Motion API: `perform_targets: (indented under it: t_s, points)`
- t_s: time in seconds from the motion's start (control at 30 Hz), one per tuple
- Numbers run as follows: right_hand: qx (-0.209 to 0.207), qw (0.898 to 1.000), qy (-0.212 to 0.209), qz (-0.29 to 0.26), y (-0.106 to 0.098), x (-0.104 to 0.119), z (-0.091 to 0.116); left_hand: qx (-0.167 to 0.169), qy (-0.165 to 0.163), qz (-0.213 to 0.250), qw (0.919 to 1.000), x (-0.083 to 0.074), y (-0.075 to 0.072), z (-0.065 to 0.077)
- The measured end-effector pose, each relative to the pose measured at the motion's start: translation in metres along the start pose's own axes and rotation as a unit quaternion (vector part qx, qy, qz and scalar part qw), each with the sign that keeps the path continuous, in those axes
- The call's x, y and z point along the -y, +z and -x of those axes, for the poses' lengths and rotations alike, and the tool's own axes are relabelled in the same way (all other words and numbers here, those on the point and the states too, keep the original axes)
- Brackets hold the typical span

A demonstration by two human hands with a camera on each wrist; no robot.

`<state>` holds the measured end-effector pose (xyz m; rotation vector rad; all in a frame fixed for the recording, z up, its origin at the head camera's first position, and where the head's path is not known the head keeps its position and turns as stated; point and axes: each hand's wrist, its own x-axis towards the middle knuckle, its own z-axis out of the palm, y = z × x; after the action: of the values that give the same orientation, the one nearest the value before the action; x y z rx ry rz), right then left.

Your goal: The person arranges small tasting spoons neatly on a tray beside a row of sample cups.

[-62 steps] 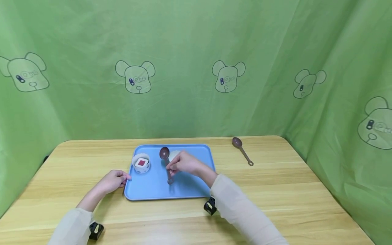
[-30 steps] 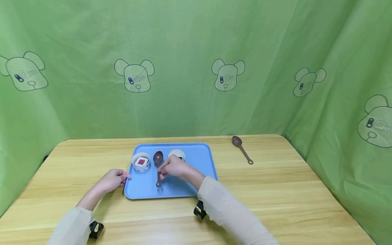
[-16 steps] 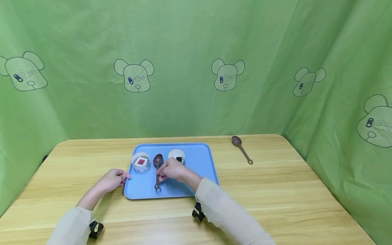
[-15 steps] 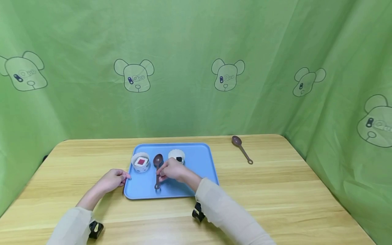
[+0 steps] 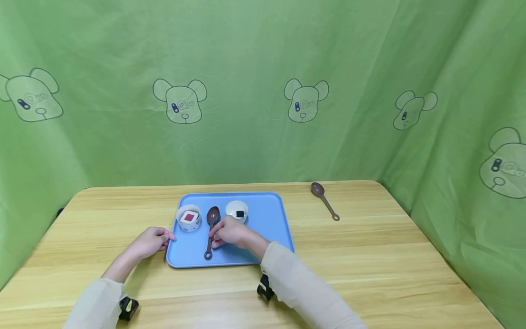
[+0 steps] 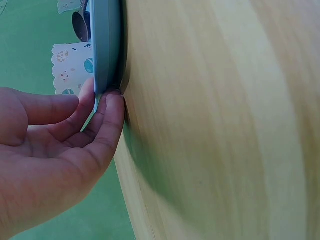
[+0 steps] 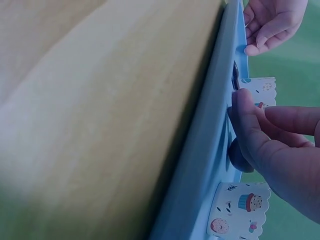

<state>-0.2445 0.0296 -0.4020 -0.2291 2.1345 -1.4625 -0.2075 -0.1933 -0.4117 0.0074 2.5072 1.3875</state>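
Observation:
A brown spoon lies on the blue tray, its bowl toward the far side and its ringed handle toward the near side. My right hand has its fingertips at the spoon's handle; in the right wrist view the thumb stands apart from the fingers. At the tray's left edge, my left hand holds the rim, with the index finger over it and other fingers underneath in the left wrist view. Left of the spoon is a paper cup holding a white piece with a red square. A second paper cup holds a white-and-black piece.
Another brown spoon lies on the wooden table, right of the tray. Behind the table hangs a green curtain printed with bear heads; it also runs along the right side.
My right hand has carried the spoon left and down onto the tray between the cups, then its thumb has parted from the fingers. My left hand has stayed at the tray's edge.

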Motion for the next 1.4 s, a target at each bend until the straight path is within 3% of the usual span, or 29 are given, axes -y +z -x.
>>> perform_targets:
  t_s: [1.4]
  points:
    - [0.004,0.999,-0.024,0.024,0.0035,-0.003,0.0002,0.004,0.001,-0.004,1.0,0.0009,-0.0012,-0.0011]
